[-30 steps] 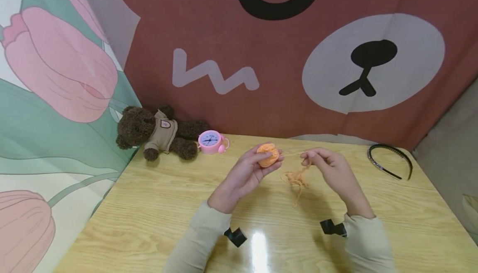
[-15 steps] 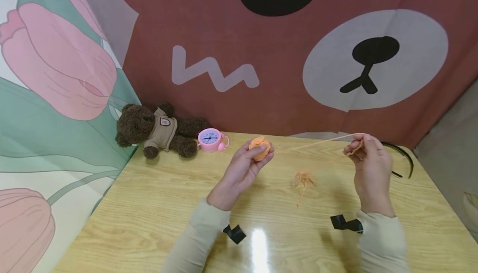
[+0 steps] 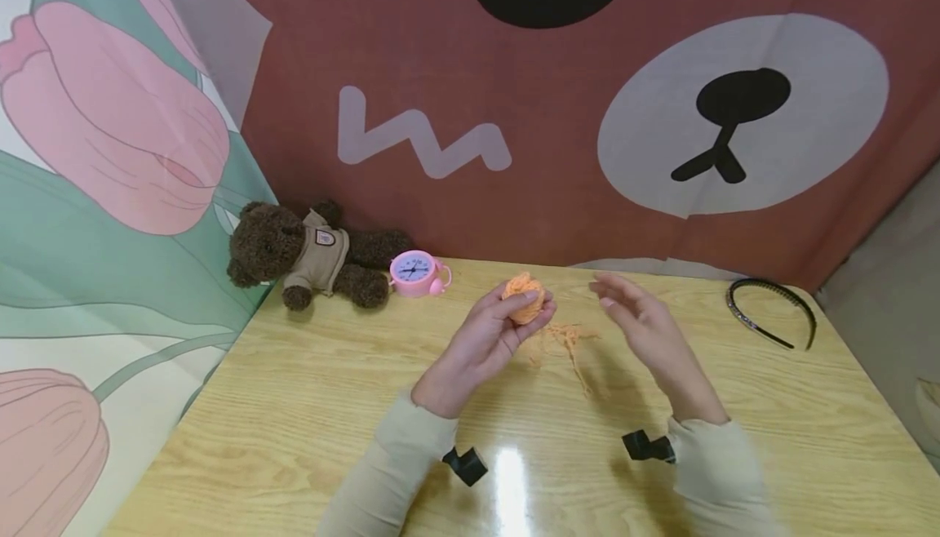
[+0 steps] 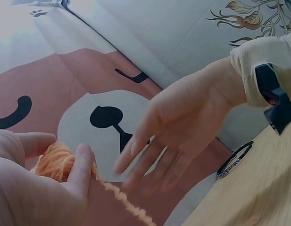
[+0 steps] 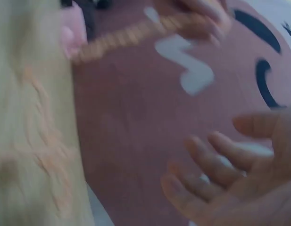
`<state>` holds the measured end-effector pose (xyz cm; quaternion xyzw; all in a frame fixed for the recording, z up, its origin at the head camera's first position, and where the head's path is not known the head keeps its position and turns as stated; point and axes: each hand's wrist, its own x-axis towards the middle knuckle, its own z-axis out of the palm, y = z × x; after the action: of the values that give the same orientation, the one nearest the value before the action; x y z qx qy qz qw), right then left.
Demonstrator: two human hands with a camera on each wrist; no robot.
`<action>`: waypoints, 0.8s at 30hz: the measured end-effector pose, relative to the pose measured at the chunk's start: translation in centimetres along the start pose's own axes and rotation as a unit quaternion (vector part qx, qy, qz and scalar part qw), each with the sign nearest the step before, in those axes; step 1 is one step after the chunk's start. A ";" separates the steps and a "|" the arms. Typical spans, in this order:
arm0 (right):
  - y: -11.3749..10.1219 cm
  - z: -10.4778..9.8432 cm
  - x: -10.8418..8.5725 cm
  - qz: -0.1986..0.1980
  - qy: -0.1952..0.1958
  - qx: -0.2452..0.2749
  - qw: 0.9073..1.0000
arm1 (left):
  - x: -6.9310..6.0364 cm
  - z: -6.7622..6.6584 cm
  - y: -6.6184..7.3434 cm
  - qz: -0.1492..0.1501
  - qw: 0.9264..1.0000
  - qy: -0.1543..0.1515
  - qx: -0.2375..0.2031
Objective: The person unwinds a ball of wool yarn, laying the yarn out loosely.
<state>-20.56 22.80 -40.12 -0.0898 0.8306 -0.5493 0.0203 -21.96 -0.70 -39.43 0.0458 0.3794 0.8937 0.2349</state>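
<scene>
The left hand [image 3: 481, 345] grips a small ball of orange yarn [image 3: 525, 292], thumb across its front; in the left wrist view the ball [image 4: 55, 162] sits between thumb and fingers, a strand [image 4: 124, 197] hanging from it. To its right the right hand [image 3: 657, 341] is raised over the table with nothing in it. Its fingers are spread and relaxed in the left wrist view [image 4: 178, 122] and the right wrist view [image 5: 239, 174]. Loose orange yarn [image 3: 569, 337] lies in a tangle on the table between and below the hands.
On the wooden table [image 3: 294, 414], a brown teddy bear [image 3: 323, 264] lies at the back left, touching or close beside a pink alarm clock [image 3: 414, 273]. A black headband [image 3: 771, 312] lies at the back right. A printed curtain [image 3: 441, 219] hangs behind the table.
The right hand pulled the strand out to the right, then let it go and came back left. The left hand shifted slightly, still gripping the ball. The loose yarn has moved left.
</scene>
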 end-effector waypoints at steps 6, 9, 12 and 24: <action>-0.8 3.1 0.1 -0.017 -0.149 0.004 0.989 | -0.2 0.2 -0.1 -0.004 1.000 -0.012 0.013; -1.0 2.8 -0.1 -0.005 -0.128 -0.015 0.992 | -0.3 0.2 -0.1 0.007 1.000 0.000 0.016; -1.0 1.6 -0.4 0.015 -0.067 -0.029 0.997 | -0.2 0.2 0.0 0.019 1.000 0.014 0.017; -1.3 -2.8 -1.2 -0.037 0.262 0.297 0.917 | 0.1 -0.2 0.1 0.025 0.999 0.043 -0.006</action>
<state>-19.63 25.08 -37.88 0.0367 0.6008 -0.7748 -0.1932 -22.11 -0.84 -39.51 0.0155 0.3830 0.9025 0.1963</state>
